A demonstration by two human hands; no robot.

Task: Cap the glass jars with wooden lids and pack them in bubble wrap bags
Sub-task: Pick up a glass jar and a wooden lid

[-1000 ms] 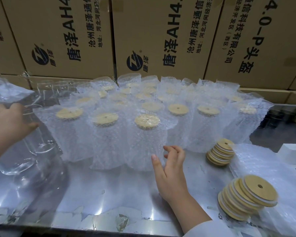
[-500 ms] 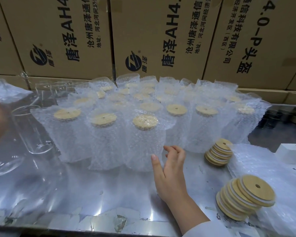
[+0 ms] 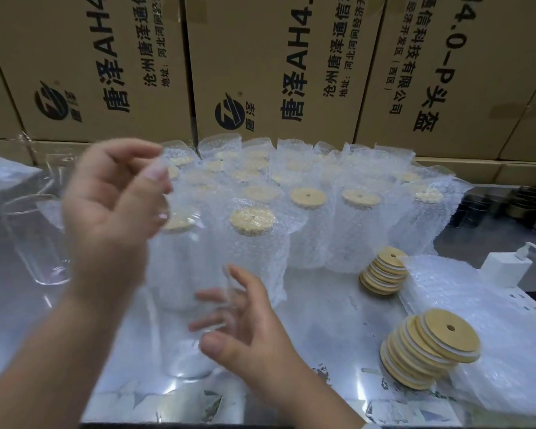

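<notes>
My left hand [image 3: 112,218] grips the upper part of a clear, uncapped glass jar [image 3: 174,335] and holds it over the table's front middle. My right hand [image 3: 254,329] wraps round the jar's lower right side, thumb in front, fingers showing blurred through the glass. Behind it stand several capped jars in bubble wrap bags [image 3: 254,243], filling the table's middle and back. Two stacks of wooden lids lie at the right, a near stack [image 3: 430,348] and a far stack [image 3: 384,270]. Flat bubble wrap bags [image 3: 492,351] lie beside them.
Bare glass jars [image 3: 41,243] stand at the left on the shiny metal table [image 3: 322,320]. Printed cardboard boxes [image 3: 279,72] wall off the back. A white charger block [image 3: 505,267] with a cable sits at the right, with dark round items behind it.
My left hand has carried a glass jar from the left cluster to the front middle. My right hand has left the wrapped jar and come to the bare jar's lower side.
</notes>
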